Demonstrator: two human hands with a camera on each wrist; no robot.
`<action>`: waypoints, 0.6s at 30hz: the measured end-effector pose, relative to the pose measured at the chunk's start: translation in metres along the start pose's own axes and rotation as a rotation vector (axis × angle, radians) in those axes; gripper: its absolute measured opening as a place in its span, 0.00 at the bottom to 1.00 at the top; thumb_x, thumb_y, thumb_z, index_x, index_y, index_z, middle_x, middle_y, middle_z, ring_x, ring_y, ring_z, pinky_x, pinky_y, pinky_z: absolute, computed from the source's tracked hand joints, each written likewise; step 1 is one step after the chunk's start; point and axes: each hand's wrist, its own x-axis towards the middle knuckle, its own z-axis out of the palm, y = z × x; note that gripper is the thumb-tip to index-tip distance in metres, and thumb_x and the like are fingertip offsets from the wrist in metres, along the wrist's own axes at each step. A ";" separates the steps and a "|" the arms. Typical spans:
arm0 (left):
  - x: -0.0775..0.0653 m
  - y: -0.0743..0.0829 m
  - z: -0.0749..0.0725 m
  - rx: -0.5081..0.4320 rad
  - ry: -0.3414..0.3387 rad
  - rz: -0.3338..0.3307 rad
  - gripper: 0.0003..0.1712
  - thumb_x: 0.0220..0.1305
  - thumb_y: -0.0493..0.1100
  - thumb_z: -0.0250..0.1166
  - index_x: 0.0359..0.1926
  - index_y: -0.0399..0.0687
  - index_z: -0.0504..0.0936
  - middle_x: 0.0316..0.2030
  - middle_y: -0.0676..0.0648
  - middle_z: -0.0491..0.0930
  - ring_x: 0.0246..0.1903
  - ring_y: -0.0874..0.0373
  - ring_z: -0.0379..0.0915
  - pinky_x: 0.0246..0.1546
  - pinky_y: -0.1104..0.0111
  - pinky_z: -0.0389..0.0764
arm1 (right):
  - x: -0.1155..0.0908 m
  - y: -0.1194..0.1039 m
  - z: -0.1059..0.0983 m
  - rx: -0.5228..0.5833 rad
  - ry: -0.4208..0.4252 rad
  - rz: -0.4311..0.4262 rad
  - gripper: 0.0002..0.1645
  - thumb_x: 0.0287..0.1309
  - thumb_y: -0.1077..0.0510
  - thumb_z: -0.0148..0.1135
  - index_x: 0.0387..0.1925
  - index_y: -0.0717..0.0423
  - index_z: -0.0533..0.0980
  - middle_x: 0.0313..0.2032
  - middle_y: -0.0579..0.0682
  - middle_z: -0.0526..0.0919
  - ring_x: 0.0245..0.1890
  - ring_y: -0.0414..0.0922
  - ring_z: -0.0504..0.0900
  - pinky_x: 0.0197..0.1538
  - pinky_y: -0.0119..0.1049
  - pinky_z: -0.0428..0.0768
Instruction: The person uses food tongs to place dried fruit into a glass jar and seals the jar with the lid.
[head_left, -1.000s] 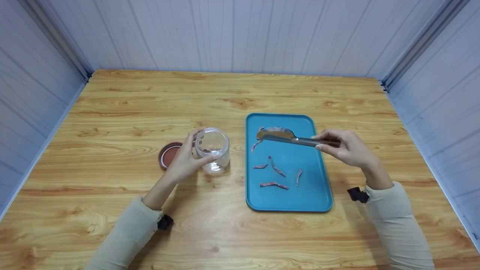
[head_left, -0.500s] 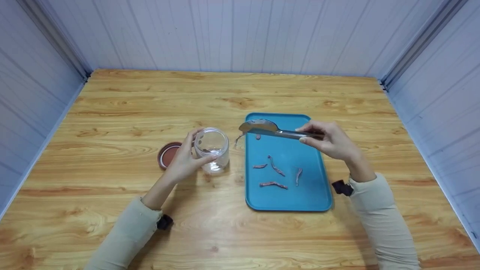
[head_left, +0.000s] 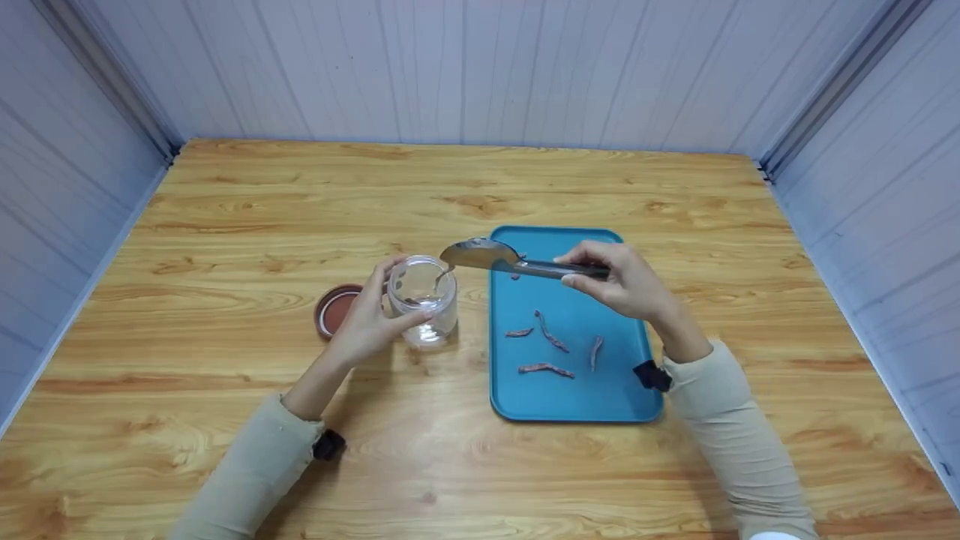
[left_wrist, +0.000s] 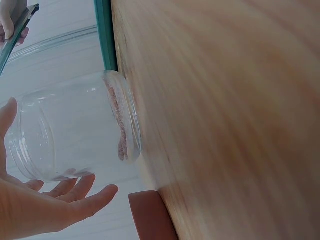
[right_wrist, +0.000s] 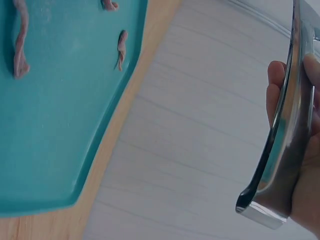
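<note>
A wood-grain table (head_left: 450,480) spreads beneath the left hand (head_left: 369,316) and right hand (head_left: 619,281). Well beyond both stands a pale, lined back wall (head_left: 480,67); a left wall (head_left: 67,202) and right wall (head_left: 874,180) rise outward of them, grey posts (head_left: 110,79) at the far corners. Light is soft.

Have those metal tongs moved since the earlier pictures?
Yes. In the head view, the tongs have shifted left against the blue tray, toward the clear jar.

Tongs (right_wrist: 288,145) cut off at both wrist views' edges
</note>
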 end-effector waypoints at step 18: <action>0.000 0.000 0.001 -0.004 0.005 -0.003 0.48 0.43 0.51 0.71 0.63 0.54 0.54 0.58 0.42 0.59 0.58 0.49 0.54 0.56 0.54 0.55 | 0.011 -0.023 0.012 -0.002 -0.018 -0.019 0.12 0.50 0.73 0.58 0.39 0.68 0.75 0.25 0.56 0.76 0.17 0.43 0.65 0.19 0.33 0.65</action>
